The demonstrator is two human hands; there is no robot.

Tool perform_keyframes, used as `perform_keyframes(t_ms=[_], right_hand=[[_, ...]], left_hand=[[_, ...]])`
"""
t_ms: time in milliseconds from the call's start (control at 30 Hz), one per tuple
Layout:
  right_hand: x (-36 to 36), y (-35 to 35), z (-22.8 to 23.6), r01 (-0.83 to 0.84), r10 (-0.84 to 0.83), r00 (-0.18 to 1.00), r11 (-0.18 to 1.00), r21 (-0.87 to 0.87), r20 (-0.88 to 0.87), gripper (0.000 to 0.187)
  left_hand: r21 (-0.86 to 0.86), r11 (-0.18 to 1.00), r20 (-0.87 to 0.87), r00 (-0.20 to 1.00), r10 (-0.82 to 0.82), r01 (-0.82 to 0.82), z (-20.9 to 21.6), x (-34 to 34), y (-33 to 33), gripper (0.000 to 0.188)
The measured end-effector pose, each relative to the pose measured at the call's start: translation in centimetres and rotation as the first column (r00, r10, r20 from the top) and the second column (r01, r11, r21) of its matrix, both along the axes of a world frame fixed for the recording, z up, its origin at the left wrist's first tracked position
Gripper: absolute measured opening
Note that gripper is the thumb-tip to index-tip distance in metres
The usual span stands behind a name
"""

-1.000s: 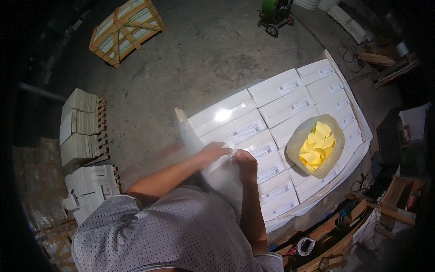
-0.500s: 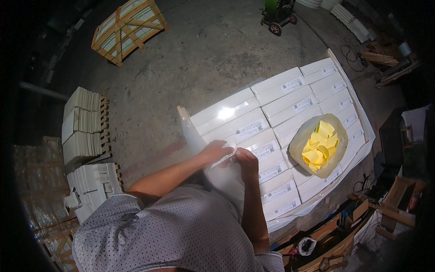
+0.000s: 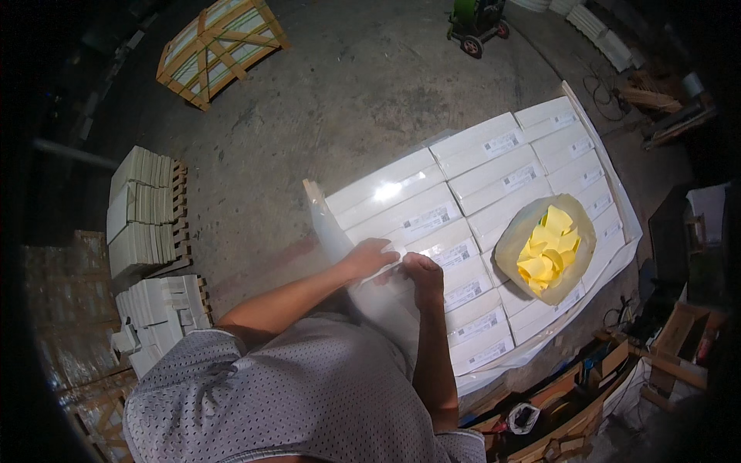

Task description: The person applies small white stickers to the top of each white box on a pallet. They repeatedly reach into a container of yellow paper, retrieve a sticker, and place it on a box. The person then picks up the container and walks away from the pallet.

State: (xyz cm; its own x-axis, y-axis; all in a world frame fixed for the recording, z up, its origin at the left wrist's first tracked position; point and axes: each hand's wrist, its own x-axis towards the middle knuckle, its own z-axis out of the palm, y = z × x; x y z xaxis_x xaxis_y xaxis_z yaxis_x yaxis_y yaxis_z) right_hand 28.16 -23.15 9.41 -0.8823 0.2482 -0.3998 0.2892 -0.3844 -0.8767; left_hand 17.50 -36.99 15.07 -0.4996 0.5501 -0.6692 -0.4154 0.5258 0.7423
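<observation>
White film [image 3: 382, 272]: seen bunched up at the left hand [image 3: 366, 259] a second earlier, now drawn into a thin strip toward the right hand [image 3: 424, 273], while both are kept almost in place at the near left edge of the box stack [image 3: 472, 183].
Board stack [image 3: 140, 212]: set on a pallet, well left of the box stack.
White pile [image 3: 164, 318]: placed just nearer than the boards, also left of the box stack.
Wooden crate [image 3: 221, 48]: stood on the floor, far beyond the box stack's left end.
Left grip: fingers curled and closed on the film, by the box stack's near left edge.
Film's place: stretched between the hands, with a translucent part hung below, along that same edge.
Right grip: fingers folded in and closed on the strip's other end, above the box stack's near side.
Green machine [image 3: 477, 21]: carried on wheels, beyond the box stack.
Bag [image 3: 509, 257]: rested on the box stack's right half, filled with yellow pieces [image 3: 549, 248].
</observation>
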Motion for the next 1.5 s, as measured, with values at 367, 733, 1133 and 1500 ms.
perform_keyframes(t_ms=[367,733,1133,1500], right_hand=[[-0.3,0.6,0.6,-0.013,0.012,0.997,1.0,0.014,0.071,0.021],[-0.2,-1.4,-2.2,0.033,-0.041,0.999,0.872,0.489,0.005,0.018],[-0.5,-2.5,0.8,-0.078,-0.04,0.986,0.755,0.651,0.164,0.023],[-0.3,-1.4,1.5,0.15,-0.135,0.988,0.943,0.298,-0.069,0.017]], left_hand=[[-0.03,0.999,-0.068,0.997,-0.025,0.023,-1.0,-0.1,0.0,0.023],[-0.077,0.993,-0.177,0.979,-0.103,0.091,-3.2,1.0,-0.4,0.022],[-0.08,0.992,-0.237,0.965,-0.116,0.099,-2.7,1.9,-0.4,0.024],[0.056,0.989,0.112,0.985,0.129,-0.136,-2.6,-0.1,-0.6,0.025]])
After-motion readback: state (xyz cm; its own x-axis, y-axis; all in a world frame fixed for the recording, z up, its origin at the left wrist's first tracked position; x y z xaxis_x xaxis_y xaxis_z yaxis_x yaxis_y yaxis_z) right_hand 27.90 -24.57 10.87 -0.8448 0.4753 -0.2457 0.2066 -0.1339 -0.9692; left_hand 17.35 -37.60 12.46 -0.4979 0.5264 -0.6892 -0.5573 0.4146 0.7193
